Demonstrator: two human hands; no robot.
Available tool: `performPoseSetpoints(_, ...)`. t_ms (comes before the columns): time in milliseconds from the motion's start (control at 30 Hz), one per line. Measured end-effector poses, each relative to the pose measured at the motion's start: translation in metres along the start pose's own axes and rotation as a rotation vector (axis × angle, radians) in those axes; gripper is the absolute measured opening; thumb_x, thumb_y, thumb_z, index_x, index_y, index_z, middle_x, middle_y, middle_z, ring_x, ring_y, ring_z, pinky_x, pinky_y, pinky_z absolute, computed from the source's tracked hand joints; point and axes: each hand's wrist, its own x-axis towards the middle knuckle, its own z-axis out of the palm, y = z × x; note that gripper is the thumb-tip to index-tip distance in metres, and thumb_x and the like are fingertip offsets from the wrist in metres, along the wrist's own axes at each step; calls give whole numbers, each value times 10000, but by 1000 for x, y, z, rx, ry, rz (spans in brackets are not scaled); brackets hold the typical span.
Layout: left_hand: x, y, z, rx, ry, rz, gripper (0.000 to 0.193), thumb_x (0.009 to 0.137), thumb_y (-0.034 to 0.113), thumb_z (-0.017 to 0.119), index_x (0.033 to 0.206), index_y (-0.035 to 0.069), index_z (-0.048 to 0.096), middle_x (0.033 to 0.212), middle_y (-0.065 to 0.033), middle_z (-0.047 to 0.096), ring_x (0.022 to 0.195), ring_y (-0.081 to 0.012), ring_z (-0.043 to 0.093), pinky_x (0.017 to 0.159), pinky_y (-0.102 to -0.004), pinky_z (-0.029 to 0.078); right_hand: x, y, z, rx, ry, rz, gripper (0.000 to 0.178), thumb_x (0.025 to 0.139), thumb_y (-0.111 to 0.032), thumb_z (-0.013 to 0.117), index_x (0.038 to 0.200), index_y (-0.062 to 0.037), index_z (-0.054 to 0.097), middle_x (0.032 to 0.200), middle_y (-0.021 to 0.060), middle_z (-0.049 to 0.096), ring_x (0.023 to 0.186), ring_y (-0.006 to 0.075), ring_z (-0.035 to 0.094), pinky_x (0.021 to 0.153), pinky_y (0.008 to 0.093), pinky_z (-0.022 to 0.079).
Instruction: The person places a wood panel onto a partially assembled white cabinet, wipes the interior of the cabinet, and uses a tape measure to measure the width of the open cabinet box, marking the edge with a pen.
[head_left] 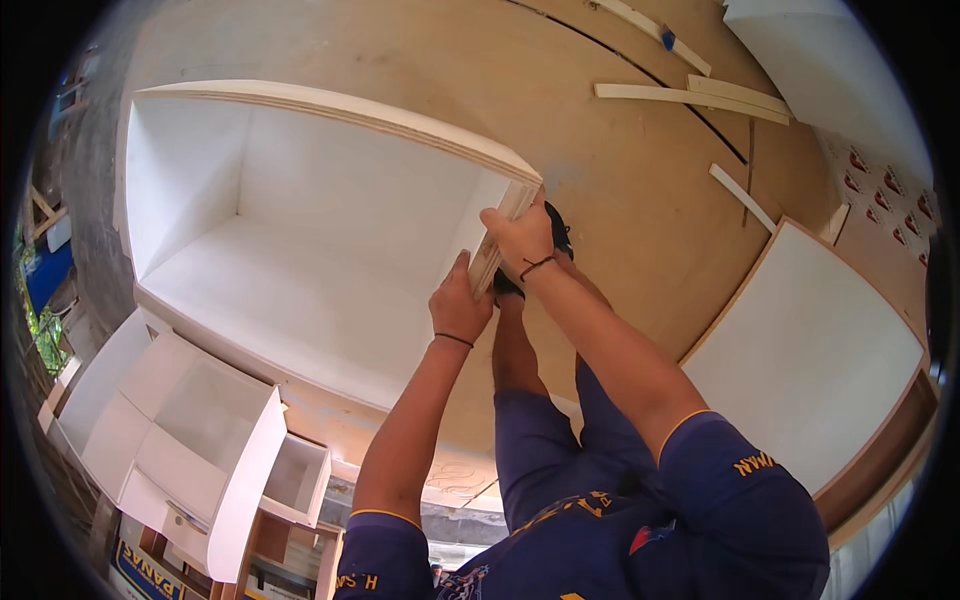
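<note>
A large open white cabinet box (300, 240) lies on a plywood surface, its plywood edges bare. My left hand (460, 305) presses flat against the inner face of its right side panel (497, 240). My right hand (520, 238) grips the outer edge of that same panel near its top corner. Both forearms reach up from the lower edge; each wrist wears a thin band. My legs in dark blue shorts and a dark shoe (556, 230) show just behind the hands.
A white board (800, 350) lies on the plywood floor (620, 150) at right. Thin wood strips (690, 95) lie at the top right. Smaller white cabinet units (190, 430) stand at lower left.
</note>
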Motion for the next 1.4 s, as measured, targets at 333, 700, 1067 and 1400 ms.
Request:
performPoseSetpoints(333, 4, 2, 1, -3, 61, 42, 557, 698, 204, 668, 1175, -8, 475, 874, -211, 615, 772, -368, 611, 667, -425, 493, 3, -2, -5, -137, -2, -20, 1047, 604, -337, 646, 1362, 91, 64, 847, 222, 638, 818, 341, 636, 740, 356, 512)
performPoseSetpoints(700, 29, -60, -7, -1113, -321, -273, 542, 897, 441, 432, 1248, 29, 458, 1257, -141, 502, 1170, -252, 466, 972, -386, 335, 10, 22, 0, 23, -11, -76, 781, 640, -287, 664, 1247, 26, 287, 946, 230, 616, 870, 332, 625, 766, 366, 502)
performPoseSetpoints(1067, 198, -116, 177, -717, -80, -296, 583, 900, 415, 378, 1280, -23, 316, 1339, -278, 305, 1250, -384, 307, 1034, -388, 259, 1, 10, 3, 183, -112, -109, 661, 701, -160, 658, 1194, 83, 291, 938, 167, 592, 825, 201, 610, 710, 306, 504)
performPoseSetpoints(1400, 184, -89, 132, -661, -229, -279, 617, 910, 481, 310, 1285, -7, 360, 1298, -247, 411, 1201, -355, 408, 1011, -360, 292, 11, 10, -3, 158, -96, -175, 802, 693, -298, 749, 1215, 65, 260, 1024, 167, 571, 902, 202, 592, 757, 277, 490)
